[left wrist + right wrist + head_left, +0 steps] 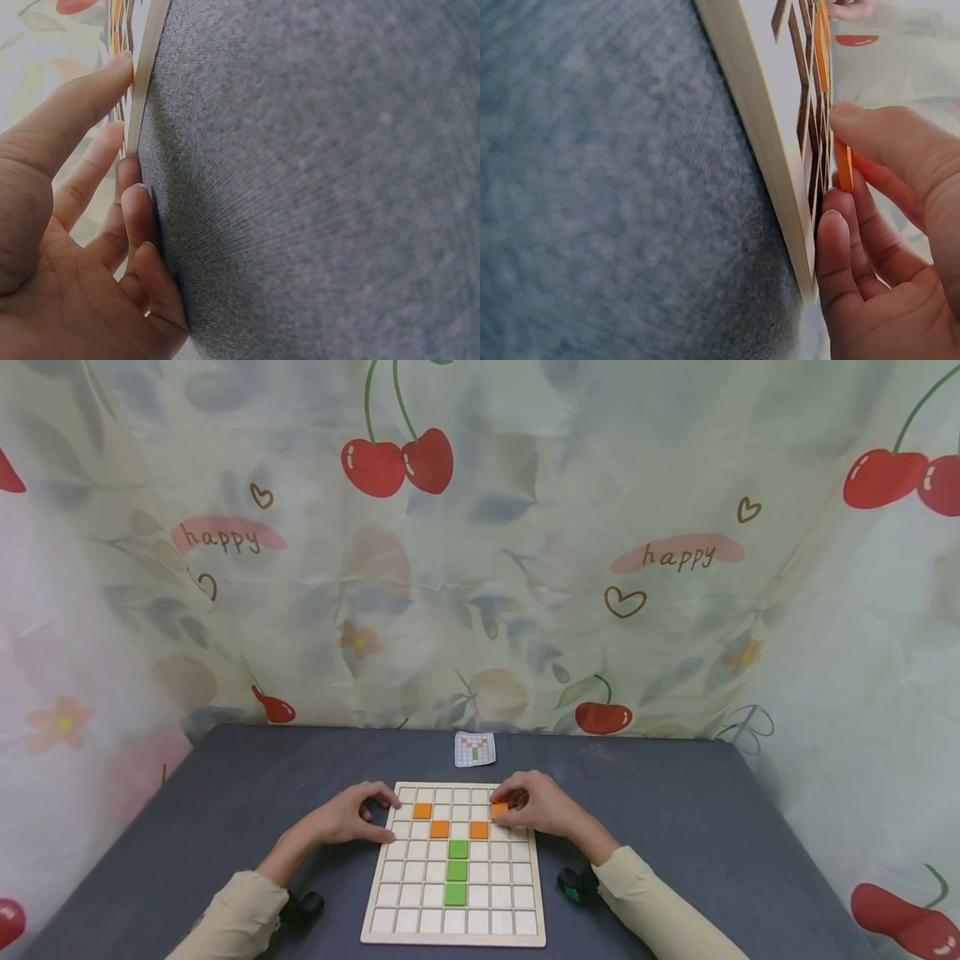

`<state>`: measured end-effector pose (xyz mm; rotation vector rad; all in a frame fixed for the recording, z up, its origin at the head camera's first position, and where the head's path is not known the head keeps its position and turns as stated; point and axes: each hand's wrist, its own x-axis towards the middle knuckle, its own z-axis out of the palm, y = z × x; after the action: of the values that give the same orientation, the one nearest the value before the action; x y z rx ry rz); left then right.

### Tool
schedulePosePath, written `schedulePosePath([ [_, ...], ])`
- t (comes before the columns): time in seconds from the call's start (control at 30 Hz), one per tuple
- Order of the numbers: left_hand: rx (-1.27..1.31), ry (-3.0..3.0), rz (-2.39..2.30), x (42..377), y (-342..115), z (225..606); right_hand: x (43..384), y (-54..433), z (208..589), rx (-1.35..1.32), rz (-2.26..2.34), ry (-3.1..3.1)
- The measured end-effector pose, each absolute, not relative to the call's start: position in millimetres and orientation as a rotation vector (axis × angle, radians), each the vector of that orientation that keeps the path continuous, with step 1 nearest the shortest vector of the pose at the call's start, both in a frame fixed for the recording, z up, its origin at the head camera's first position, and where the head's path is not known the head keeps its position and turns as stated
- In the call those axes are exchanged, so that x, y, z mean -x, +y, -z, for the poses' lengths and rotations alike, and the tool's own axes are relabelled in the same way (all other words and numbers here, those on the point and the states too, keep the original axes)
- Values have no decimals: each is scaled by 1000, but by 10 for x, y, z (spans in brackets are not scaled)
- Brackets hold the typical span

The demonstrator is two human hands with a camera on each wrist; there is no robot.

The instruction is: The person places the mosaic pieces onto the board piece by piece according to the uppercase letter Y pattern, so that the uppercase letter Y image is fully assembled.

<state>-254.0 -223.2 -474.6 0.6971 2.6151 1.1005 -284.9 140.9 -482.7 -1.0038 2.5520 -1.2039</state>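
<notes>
A light wooden grid board [453, 940] with white squares lies on the dark table. My right hand [551, 806] pinches an orange square tile [844, 166] between thumb and fingers at the board's upper right, where the tile stands tilted against the grid in the right wrist view. At the opposite side, my left hand [351, 815] rests against the board's left edge, thumb and fingertips spread along it. An orange tile [422, 811] sits at the upper left, with two more orange tiles [439, 829] lower and nearer the middle. Three green tiles [457, 871] form a column in the centre.
A small printed card [475, 749] with a coloured grid pattern lies beyond the board. The dark cloth-covered table [660, 827] extends on both sides. A curtain [525, 568] with cherries hangs behind its far edge.
</notes>
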Motion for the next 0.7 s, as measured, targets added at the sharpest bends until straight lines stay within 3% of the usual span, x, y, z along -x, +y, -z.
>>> schedulePosePath([
  [0.7,-687,2635,-1073,2583,-2253,4781,2857,1362,4811,986,1140,2599],
])
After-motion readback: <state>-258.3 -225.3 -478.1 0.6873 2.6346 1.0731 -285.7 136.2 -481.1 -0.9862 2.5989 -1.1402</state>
